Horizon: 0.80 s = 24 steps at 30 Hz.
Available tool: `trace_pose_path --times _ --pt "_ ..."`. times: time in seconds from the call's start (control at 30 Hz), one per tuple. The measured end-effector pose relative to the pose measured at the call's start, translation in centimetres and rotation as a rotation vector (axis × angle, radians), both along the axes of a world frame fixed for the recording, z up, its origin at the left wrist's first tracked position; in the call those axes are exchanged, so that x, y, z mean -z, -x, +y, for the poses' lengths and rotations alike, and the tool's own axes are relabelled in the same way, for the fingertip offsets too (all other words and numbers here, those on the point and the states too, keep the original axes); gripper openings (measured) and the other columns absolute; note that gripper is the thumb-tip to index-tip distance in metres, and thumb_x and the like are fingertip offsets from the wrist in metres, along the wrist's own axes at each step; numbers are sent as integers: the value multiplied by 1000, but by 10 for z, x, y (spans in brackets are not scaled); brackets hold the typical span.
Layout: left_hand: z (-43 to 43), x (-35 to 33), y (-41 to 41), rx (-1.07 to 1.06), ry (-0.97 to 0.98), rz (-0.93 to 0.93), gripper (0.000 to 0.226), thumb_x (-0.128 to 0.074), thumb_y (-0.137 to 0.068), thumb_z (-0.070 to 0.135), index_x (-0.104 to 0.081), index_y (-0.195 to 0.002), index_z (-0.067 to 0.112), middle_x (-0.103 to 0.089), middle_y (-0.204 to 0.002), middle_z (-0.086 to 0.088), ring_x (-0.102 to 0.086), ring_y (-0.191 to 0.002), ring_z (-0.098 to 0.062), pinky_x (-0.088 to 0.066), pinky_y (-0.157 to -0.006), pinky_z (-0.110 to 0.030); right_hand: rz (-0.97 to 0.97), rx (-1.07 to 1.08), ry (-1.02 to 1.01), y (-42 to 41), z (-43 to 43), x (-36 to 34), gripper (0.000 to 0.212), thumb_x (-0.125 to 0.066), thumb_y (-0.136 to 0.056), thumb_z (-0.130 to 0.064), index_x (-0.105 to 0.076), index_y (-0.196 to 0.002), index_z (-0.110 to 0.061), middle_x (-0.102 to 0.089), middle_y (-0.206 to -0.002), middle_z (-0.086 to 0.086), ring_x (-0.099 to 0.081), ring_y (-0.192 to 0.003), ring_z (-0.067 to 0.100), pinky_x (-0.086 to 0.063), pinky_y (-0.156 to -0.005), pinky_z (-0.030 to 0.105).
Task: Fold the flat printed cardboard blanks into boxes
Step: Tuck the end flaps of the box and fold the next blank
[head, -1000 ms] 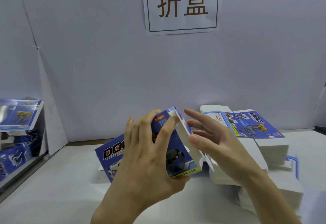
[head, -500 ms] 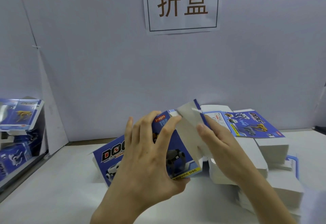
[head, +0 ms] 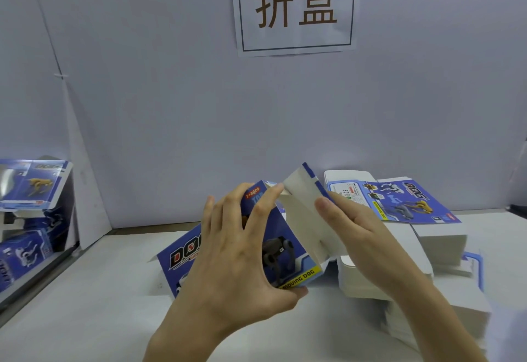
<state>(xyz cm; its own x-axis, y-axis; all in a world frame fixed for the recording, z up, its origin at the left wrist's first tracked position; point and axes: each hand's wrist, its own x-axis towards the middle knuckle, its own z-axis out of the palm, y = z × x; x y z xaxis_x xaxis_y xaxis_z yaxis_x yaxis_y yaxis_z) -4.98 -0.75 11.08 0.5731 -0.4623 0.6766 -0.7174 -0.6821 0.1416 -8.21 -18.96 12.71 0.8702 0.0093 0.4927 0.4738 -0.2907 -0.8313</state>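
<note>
Box (head: 281, 243) stands half-formed on my white bench (head: 85, 304), in front of a pale wall (head: 171, 105) with a paper sign (head: 295, 8) bearing two brown characters. Its long axis runs upright, tilted a little to my left, with the open top toward the wall. The face toward me is blue, printed with a grey robot dog and a yellow strip reading MOVING DOG; a second blue panel with the DOG logo spreads off to the left, low against the bench. The inside shows plain white card.

My left hand (head: 236, 259) grips the box, fingers curled over its top edge and thumb under its lower corner. My right hand (head: 356, 236) lies with straight fingers pressed flat on the white flap (head: 302, 204), which is raised at the box's right side.

Just right of the box sit stacks of flat blanks (head: 439, 239), mostly white, one printed side up. At the far left, a shelf (head: 34, 281) holds more blue boxes.
</note>
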Motion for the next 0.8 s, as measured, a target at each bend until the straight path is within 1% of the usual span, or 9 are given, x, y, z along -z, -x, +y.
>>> trace_pose_path --times 0.1,0.17,0.23,0.33,0.4,0.47,0.6,0.73,0.8 --pt "-2 -1 2 22 59 -5 111 -72 -50 65 -16 -141 37 -31 -144 -4 -32 -126 -21 -39 -103 -58 19 -89 -65 3 0 -1 27 -54 -91 -47 -61 -86 -73 -62 -89 -45 -55 -87 -26 -38 -65 -5" --pt "-3 -1 5 36 89 -34 100 -73 -52 62 -26 -135 35 -36 -143 -8 -39 -122 -25 -44 -96 -59 5 -138 -106 3 0 -1 27 -53 -91 -39 -66 -107 -56 -67 -105 -32 -61 -97 -14 -43 -72 0" --pt "-4 -2 6 28 83 -70 92 -74 -51 61 -33 -128 31 -41 -141 -12 -47 -119 -32 -48 -90 -61 -25 -111 -149 1 0 2 27 -59 -91 -36 -66 -116 -41 -73 -106 -14 -66 -98 -3 -48 -73 8" --pt "-7 0 7 24 53 -74 91 -72 -52 63 -32 -126 30 -42 -143 -16 -49 -126 -38 -36 -105 -61 -52 -98 -207 -2 5 4 35 -57 -85 -30 -68 -117 -31 -74 -96 6 -70 -91 4 -51 -69 12" --pt "-8 1 7 22 44 -55 92 -71 -52 65 -31 -128 31 -41 -145 -16 -46 -131 -36 -25 -110 -53 -44 -124 -216 -3 8 5 34 -59 -84 -28 -68 -117 -29 -76 -98 -4 -71 -91 7 -53 -68 15" --pt "-8 1 7 17 52 -55 94 -71 -51 64 -31 -130 31 -42 -144 -16 -47 -130 -35 -23 -109 -50 -41 -122 -212 -4 9 7 33 -61 -83 -27 -69 -115 -29 -75 -105 -9 -70 -97 9 -54 -72 17" --pt "-8 1 6 18 83 -66 96 -67 -53 66 -30 -134 29 -45 -140 -14 -50 -125 -35 -37 -105 -60 -34 -54 -177 -9 11 12 32 -64 -86 -26 -71 -117 -28 -67 -123 -10 -60 -118 10 -55 -90 31" --pt "-6 1 3 -56 78 -31 104 -60 -53 75 -21 -141 36 -39 -143 -11 -48 -124 -31 -48 -95 -53 -43 -36 57 -5 15 13 33 -50 -91 -55 -59 -123 -52 -46 -129 -27 -46 -120 -10 -50 -87 13" --pt "0 0 0 -96 82 -44 105 -58 -51 79 -25 -142 36 -37 -143 -9 -47 -123 -28 -49 -95 -48 -9 -100 54 -2 19 12 38 -47 -88 -53 -54 -125 -58 -41 -129 -28 -45 -120 -12 -49 -86 12"
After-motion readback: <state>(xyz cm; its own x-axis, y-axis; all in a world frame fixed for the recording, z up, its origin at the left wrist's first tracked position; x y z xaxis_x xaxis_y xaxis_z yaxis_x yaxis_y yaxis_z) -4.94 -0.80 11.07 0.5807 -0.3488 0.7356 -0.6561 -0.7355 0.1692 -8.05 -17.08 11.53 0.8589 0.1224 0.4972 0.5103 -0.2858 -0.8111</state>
